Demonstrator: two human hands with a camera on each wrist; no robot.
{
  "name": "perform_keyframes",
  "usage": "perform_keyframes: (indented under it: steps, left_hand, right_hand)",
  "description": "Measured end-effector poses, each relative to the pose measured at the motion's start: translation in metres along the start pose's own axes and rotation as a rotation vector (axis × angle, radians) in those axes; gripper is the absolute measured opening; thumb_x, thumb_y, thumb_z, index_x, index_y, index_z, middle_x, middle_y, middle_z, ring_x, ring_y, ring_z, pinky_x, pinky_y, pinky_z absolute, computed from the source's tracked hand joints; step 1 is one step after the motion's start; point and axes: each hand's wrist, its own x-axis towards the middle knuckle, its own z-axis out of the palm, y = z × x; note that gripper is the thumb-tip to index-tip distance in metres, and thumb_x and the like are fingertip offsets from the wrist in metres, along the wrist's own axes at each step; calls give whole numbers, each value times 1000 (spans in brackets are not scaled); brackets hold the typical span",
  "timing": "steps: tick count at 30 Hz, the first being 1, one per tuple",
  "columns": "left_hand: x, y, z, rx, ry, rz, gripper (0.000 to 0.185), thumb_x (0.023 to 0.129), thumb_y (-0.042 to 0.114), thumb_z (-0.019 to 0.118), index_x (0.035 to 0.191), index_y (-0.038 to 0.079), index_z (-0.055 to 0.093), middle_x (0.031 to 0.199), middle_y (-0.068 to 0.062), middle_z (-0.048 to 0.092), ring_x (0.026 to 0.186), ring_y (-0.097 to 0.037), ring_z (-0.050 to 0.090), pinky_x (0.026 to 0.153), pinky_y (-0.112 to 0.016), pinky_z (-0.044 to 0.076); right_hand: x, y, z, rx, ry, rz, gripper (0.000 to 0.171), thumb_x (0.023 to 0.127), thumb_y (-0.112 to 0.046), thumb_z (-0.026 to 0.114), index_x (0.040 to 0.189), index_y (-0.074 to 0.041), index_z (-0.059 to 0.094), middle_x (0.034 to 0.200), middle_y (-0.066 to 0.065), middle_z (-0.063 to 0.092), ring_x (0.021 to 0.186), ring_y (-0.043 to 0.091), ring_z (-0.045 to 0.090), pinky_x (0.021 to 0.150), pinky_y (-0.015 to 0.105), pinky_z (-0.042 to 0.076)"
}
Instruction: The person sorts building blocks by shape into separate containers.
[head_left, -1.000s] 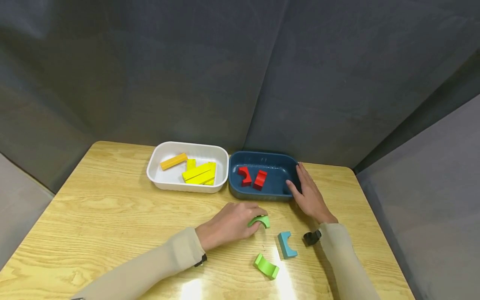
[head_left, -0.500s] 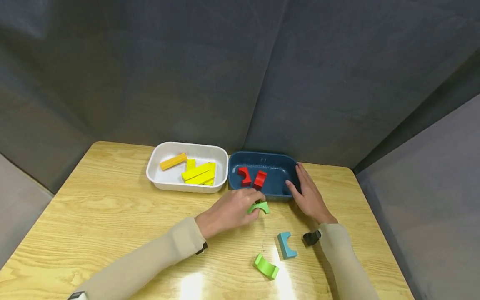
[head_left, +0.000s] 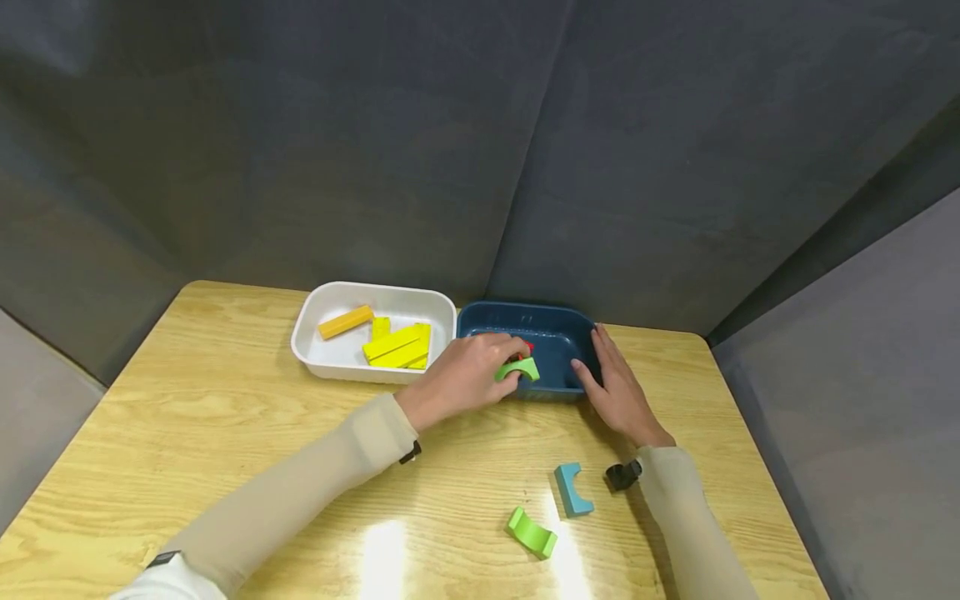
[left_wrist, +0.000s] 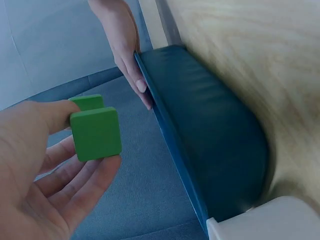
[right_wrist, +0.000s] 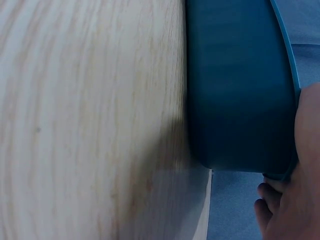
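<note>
1. Left hand (head_left: 461,379) pinches a green arch block (head_left: 519,368) between thumb and curled fingers; it has travelled from the open table up to the near rim of the blue tray (head_left: 558,388), block now over the tray's near-left part.
2. Judgement: carry nearly done, block not yet let go.
3. Right hand (head_left: 618,392) unchanged: fingers straight, resting flat against the tray's right wall, thumb on the rim, bracing it.
4. Blue tray, back edge of the table (head_left: 225,433): red blocks (head_left: 527,345) inside, mostly hidden by the left hand.
5. White tray (head_left: 315,354), touching its left side: yellow blocks (head_left: 397,346) plus one orange bar (head_left: 346,322).
6. Near right corner of the table: a second green arch (head_left: 532,532) and a blue block (head_left: 573,489), loose, just beside each other.
</note>
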Motion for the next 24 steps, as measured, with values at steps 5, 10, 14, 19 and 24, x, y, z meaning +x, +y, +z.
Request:
perform_keyframes:
  steps: [5, 10, 14, 19, 24]
  left_hand:
    - [9, -4, 0, 0, -5, -23, 23, 97, 16, 80, 119, 12, 77, 107, -1, 76, 79, -11, 65, 67, -19, 54]
    - [15, -9, 5, -11, -27, -42, 23, 98, 15, 79, 120, 12, 76, 108, -2, 75, 77, -13, 63, 66, -20, 53]
    - [20, -13, 8, -2, -39, -54, 23, 100, 17, 77, 122, 12, 75, 110, -1, 75, 79, -12, 65, 67, -21, 54]
    - [27, -17, 11, -1, -58, -80, 24, 101, 17, 76, 124, 12, 76, 112, -2, 76, 82, -14, 66, 69, -22, 57]
    - [33, -22, 18, -9, -79, -112, 26, 101, 17, 77, 126, 12, 75, 115, -3, 76, 88, -15, 68, 78, -24, 61]
  right_hand:
    - [1, 0, -1, -1, -2, -2, 82, 113, -55, 43, 173, -8, 12, 181, 5, 2, 165, 40, 11, 128, 68, 16]
    - [0, 1, 0, 0, -4, -1, 82, 113, -55, 43, 173, -8, 12, 181, 6, 2, 165, 41, 11, 128, 68, 16]
    - [1, 2, 1, -5, -4, 5, 83, 113, -56, 43, 173, -8, 12, 181, 6, 2, 165, 41, 11, 129, 67, 16]
    - [1, 2, 0, -15, -7, 8, 83, 113, -55, 44, 173, -8, 12, 181, 4, 0, 165, 41, 12, 129, 67, 16]
    - [1, 2, 0, -13, -6, 7, 82, 113, -53, 45, 173, -7, 13, 181, 5, 1, 165, 41, 12, 129, 67, 16]
